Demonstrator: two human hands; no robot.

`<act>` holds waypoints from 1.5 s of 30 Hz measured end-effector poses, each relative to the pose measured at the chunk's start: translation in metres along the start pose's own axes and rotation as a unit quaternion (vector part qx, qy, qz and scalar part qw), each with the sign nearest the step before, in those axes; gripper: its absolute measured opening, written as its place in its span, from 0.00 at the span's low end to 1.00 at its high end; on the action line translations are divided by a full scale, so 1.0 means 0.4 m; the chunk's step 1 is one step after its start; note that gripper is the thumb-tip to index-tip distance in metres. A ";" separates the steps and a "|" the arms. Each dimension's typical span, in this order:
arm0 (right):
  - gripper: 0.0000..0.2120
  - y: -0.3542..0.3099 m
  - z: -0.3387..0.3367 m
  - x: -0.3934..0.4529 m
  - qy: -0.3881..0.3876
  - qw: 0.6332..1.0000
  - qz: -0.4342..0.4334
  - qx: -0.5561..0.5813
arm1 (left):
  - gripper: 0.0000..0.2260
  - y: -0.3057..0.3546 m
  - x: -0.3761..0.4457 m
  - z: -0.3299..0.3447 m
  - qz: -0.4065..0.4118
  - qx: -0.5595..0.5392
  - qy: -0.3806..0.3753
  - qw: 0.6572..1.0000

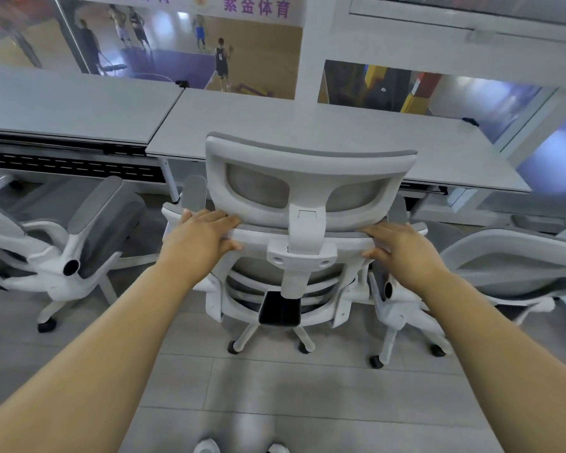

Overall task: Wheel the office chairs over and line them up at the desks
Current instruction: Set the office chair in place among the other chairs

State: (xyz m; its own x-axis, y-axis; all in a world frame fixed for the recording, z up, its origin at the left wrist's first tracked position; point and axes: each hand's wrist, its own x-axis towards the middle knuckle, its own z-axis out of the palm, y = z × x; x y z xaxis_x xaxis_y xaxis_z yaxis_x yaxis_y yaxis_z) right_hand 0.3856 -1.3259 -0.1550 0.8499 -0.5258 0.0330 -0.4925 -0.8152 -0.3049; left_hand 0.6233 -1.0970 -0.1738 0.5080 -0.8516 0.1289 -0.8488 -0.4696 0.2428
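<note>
A white office chair [307, 178] with a grey mesh back and headrest stands in front of me, facing the light grey desk [340, 132]. My left hand [203, 237] grips the top left edge of its backrest, fingers over the top and thumb behind. On the top right edge my right hand [402, 246] holds the backrest the same way. The chair's armrests reach the desk's front edge. Its white wheeled base [272, 341] rests on the tiled floor.
A second white chair [79, 237] sits at the left, by the neighbouring desk [62, 103]. Another chair [517, 259] stands close on the right, its base [402, 325] beside my chair's. Glass panels rise behind the desks. My shoes [242, 447] show at the bottom.
</note>
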 end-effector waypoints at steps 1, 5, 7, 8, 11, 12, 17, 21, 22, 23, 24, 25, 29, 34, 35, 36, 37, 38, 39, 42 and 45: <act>0.18 0.005 -0.003 -0.007 0.001 1.000 0.005 0.000 | 0.20 0.008 0.001 -0.001 -0.001 0.001 -0.005 1.000; 0.19 0.019 -0.011 -0.018 -0.006 1.000 0.012 -0.007 | 0.20 0.027 0.002 0.001 0.002 0.010 -0.019 1.000; 0.19 0.027 -0.013 -0.017 -0.008 1.000 0.014 -0.003 | 0.20 0.033 0.003 0.003 0.000 0.009 -0.021 1.000; 0.19 0.029 -0.014 -0.016 -0.009 1.000 0.015 -0.002 | 0.20 0.035 0.003 0.003 -0.002 0.008 -0.023 1.000; 0.19 0.030 -0.015 -0.012 -0.006 1.000 0.015 0.002 | 0.21 0.035 0.004 0.004 -0.006 0.010 -0.028 1.000; 0.19 0.030 -0.014 -0.012 -0.006 1.000 0.017 0.002 | 0.21 0.033 0.004 0.004 -0.006 0.009 -0.027 1.000; 0.19 0.032 -0.009 -0.013 -0.003 1.000 0.008 0.002 | 0.21 0.035 0.002 0.003 -0.002 0.013 -0.016 1.000; 0.20 0.034 -0.011 -0.008 -0.010 1.000 0.003 -0.007 | 0.21 0.043 -0.004 -0.001 -0.006 0.010 -0.011 1.000; 0.20 0.032 -0.014 -0.007 -0.015 1.000 0.005 -0.011 | 0.21 0.043 -0.004 -0.004 -0.005 0.011 -0.013 1.000; 0.20 0.027 -0.018 -0.007 -0.021 1.000 0.009 -0.014 | 0.20 0.043 -0.003 -0.006 -0.006 0.010 -0.017 1.000; 0.21 0.023 -0.022 -0.007 -0.026 0.999 0.015 -0.018 | 0.20 0.044 -0.002 -0.010 -0.007 0.010 -0.020 1.000; 0.21 0.017 -0.026 -0.007 -0.031 0.999 0.020 -0.026 | 0.19 0.047 -0.002 -0.014 -0.009 0.012 -0.023 1.000; 0.18 -0.015 -0.035 -0.015 -0.017 0.997 0.035 -0.060 | 0.18 0.059 -0.006 -0.038 -0.022 0.023 -0.024 0.999; 0.16 -0.047 -0.023 -0.022 -0.002 0.997 0.059 -0.058 | 0.17 0.042 0.002 -0.049 -0.025 0.002 -0.061 0.998; 0.16 -0.051 -0.018 -0.024 0.007 0.997 0.063 -0.048 | 0.17 0.036 0.006 -0.049 -0.020 0.000 -0.065 0.998; 0.16 -0.056 -0.014 -0.025 0.017 0.997 0.068 -0.035 | 0.17 0.029 0.008 -0.048 -0.014 0.000 -0.065 0.998; 0.16 -0.061 -0.010 -0.026 0.024 0.997 0.072 -0.024 | 0.17 0.024 0.009 -0.048 -0.006 0.003 -0.064 0.998; 0.16 -0.067 -0.009 -0.025 0.027 0.997 0.076 -0.019 | 0.17 0.019 0.010 -0.049 0.001 0.005 -0.062 0.998; 0.15 -0.072 -0.008 -0.023 0.025 0.996 0.079 -0.021 | 0.17 0.014 0.011 -0.051 0.005 0.005 -0.062 0.998; 0.13 -0.084 -0.009 -0.019 0.013 0.996 0.084 -0.040 | 0.18 0.003 0.016 -0.058 0.002 0.000 -0.078 0.997; 0.11 -0.091 -0.005 -0.016 0.017 0.996 0.086 -0.031 | 0.16 -0.009 0.022 -0.060 -0.012 -0.025 -0.082 0.996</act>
State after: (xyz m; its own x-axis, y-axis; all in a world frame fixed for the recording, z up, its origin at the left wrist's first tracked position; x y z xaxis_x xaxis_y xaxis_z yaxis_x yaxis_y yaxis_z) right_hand 0.3977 -1.2936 -0.1421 0.7450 -0.6669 0.0182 -0.6423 -0.7244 -0.2504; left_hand 0.6343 -1.0972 -0.1506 0.4935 -0.8691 -0.0346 -0.8267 -0.4811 0.2918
